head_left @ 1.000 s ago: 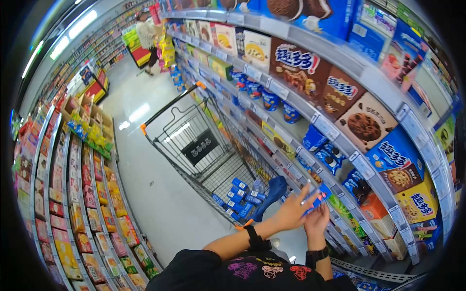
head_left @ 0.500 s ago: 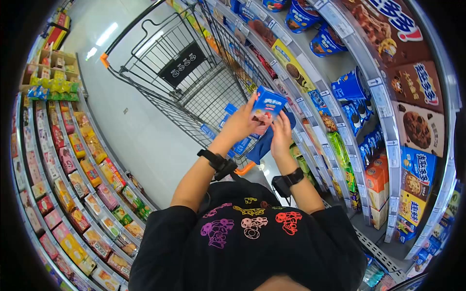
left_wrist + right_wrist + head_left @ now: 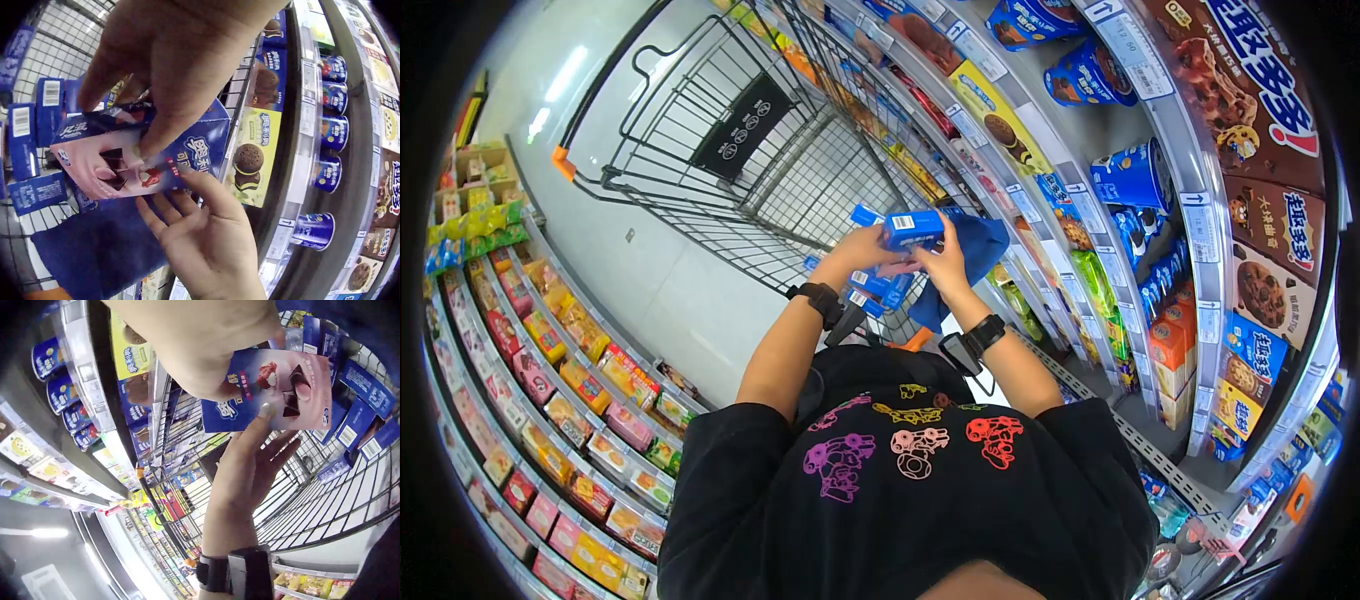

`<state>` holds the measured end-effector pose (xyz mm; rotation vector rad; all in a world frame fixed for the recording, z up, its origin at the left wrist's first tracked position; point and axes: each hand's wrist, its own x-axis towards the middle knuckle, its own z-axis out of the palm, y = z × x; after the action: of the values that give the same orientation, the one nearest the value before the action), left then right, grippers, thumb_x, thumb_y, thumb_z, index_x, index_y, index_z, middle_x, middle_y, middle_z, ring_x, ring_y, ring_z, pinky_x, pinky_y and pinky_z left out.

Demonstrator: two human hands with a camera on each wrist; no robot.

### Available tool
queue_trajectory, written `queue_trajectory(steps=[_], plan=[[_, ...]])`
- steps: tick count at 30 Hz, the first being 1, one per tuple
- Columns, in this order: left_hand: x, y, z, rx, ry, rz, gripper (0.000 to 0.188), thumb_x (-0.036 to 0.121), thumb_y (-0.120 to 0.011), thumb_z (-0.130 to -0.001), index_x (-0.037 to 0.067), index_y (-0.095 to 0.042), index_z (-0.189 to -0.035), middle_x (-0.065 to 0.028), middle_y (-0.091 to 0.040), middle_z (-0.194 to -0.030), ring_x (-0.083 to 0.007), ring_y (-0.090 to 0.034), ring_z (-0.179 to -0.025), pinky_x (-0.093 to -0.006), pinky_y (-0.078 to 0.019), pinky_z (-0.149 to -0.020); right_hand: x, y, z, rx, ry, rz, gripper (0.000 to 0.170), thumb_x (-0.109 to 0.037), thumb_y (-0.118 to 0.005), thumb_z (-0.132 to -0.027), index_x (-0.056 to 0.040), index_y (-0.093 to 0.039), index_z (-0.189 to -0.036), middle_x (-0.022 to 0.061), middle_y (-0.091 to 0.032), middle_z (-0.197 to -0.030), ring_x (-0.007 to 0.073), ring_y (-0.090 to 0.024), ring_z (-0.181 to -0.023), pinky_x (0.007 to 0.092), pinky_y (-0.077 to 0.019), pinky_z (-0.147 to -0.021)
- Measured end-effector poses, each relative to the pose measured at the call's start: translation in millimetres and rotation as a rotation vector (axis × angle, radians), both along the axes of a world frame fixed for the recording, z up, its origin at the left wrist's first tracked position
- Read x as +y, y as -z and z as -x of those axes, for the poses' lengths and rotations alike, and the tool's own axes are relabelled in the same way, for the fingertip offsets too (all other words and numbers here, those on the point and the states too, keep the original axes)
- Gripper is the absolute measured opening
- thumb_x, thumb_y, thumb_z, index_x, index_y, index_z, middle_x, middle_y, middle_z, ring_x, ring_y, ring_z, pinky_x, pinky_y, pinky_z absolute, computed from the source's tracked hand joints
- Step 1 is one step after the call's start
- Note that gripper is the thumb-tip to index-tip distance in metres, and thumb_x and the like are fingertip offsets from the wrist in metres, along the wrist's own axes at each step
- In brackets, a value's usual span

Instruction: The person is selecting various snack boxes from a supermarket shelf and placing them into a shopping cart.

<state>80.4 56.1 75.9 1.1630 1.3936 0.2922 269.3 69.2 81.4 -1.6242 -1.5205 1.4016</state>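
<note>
Currently pinching a blue-and-pink cookie box (image 3: 912, 226) between both hands, fingers clamped on it from two opposite edges. Pressing the left hand's (image 3: 855, 255) thumb onto the printed front, wrapping the other fingers around behind. Gripping with the right hand (image 3: 945, 268) along the other long edge, toward the blue part, thumb in front. Losing some fingertips behind the cardboard, so not showing every contact. Keeping the box over the near end of the cart (image 3: 745, 125), above more blue boxes (image 3: 25, 140) and beside blue fabric (image 3: 987, 243). Stretching both forearms forward from black sleeves (image 3: 725, 445), converging at the box, wearing a black strap on each wrist.
</note>
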Motion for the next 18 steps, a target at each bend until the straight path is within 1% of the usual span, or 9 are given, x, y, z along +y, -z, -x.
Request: queue_trajectory(steps=[2, 3, 6, 7, 9, 12, 14, 15, 18], plan=[[-1, 8, 1, 0.000, -0.002, 0.009, 0.062, 0.035, -0.076, -0.066, 0.005, -0.056, -0.117, -0.0156, -0.064, -0.107, -0.0285, -0.061, -0.098, -0.0352, -0.0463, -0.086, -1, -13, 3, -0.119, -0.076, -0.129, 0.081, -0.011, -0.073, -0.065, -0.0096, -0.036, -0.136, 0.0162, -0.055, -0.112, 0.0287, -0.055, -0.103, 0.0373, -0.0435, -0.089], [-2, 15, 2, -0.055, -0.058, -0.043, 0.063, 0.034, -0.075, -0.063, 0.005, -0.057, -0.115, -0.0171, -0.065, -0.102, -0.0302, -0.063, -0.093, -0.0359, -0.0483, -0.080, 0, -26, 8, -0.171, -0.081, -0.136, 0.081, -0.013, -0.076, -0.064, -0.0105, -0.037, -0.135, 0.0173, -0.055, -0.110, 0.0315, -0.055, -0.102, 0.0389, -0.0440, -0.088], [12, 14, 3, -0.013, -0.042, -0.133, 0.063, 0.028, -0.075, -0.063, 0.006, -0.054, -0.118, -0.0172, -0.064, -0.103, -0.0313, -0.062, -0.095, -0.0367, -0.0483, -0.082, 6, -46, 14, -0.310, -0.179, -0.283, 0.072, -0.013, -0.075, -0.067, -0.0116, -0.042, -0.130, 0.0163, -0.056, -0.108, 0.0323, -0.055, -0.101, 0.0390, -0.0449, -0.085], [18, 10, 2, 0.024, -0.028, -0.122, 0.065, 0.023, -0.072, -0.064, 0.007, -0.050, -0.123, -0.0183, -0.063, -0.105, -0.0330, -0.061, -0.098, -0.0373, -0.0479, -0.084, 7, -49, 16, -0.326, -0.157, -0.284, 0.067, -0.013, -0.075, -0.067, -0.0115, -0.044, -0.127, 0.0158, -0.056, -0.107, 0.0325, -0.055, -0.101, 0.0388, -0.0452, -0.085], [28, 14, 3, 0.011, -0.049, -0.193, 0.063, 0.020, -0.070, -0.066, 0.008, -0.048, -0.124, -0.0189, -0.063, -0.105, -0.0346, -0.060, -0.099, -0.0380, -0.0477, -0.085, 14, -52, 20, -0.356, -0.116, -0.293, 0.058, -0.012, -0.074, -0.069, -0.0114, -0.049, -0.121, 0.0150, -0.056, -0.107, 0.0329, -0.055, -0.100, 0.0384, -0.0457, -0.084], [40, 18, 4, 0.026, -0.053, -0.270, 0.068, 0.018, -0.067, -0.068, 0.005, -0.041, -0.130, -0.0222, -0.061, -0.107, -0.0378, -0.058, -0.100, -0.0391, -0.0473, -0.086, 20, -52, 21, -0.397, -0.083, -0.369, 0.054, -0.010, -0.076, -0.067, -0.0112, -0.053, -0.116, 0.0104, -0.058, -0.101, 0.0242, -0.059, -0.088, 0.0314, -0.0488, -0.074], [46, 17, 1, 0.070, -0.051, -0.288, 0.071, 0.017, -0.066, -0.069, 0.003, -0.037, -0.133, -0.0241, -0.060, -0.107, -0.0384, -0.058, -0.101, -0.0391, -0.0470, -0.086, 23, -47, 19, -0.394, -0.078, -0.419, 0.053, -0.011, -0.076, -0.067, -0.0108, -0.054, -0.115, 0.0103, -0.059, -0.101, 0.0236, -0.060, -0.086, 0.0310, -0.0494, -0.072], [50, 12, 1, 0.063, -0.016, -0.229, 0.076, 0.018, -0.067, -0.068, 0.001, -0.033, -0.135, -0.0260, -0.058, -0.110, -0.0377, -0.057, -0.103, -0.0385, -0.0463, -0.087, 25, -45, 17, -0.392, -0.074, -0.443, 0.052, -0.012, -0.076, -0.067, -0.0105, -0.054, -0.114, 0.0103, -0.059, -0.100, 0.0232, -0.060, -0.084, 0.0308, -0.0496, -0.071], [55, 17, 0, -0.039, -0.014, -0.270, 0.077, 0.019, -0.067, -0.068, 0.002, -0.033, -0.135, -0.0257, -0.058, -0.112, -0.0365, -0.057, -0.104, -0.0381, -0.0459, -0.088, 30, -49, 14, -0.439, -0.057, -0.408, 0.050, -0.012, -0.075, -0.068, -0.0101, -0.055, -0.113, 0.0105, -0.060, -0.101, 0.0238, -0.060, -0.085, 0.0314, -0.0504, -0.069]])
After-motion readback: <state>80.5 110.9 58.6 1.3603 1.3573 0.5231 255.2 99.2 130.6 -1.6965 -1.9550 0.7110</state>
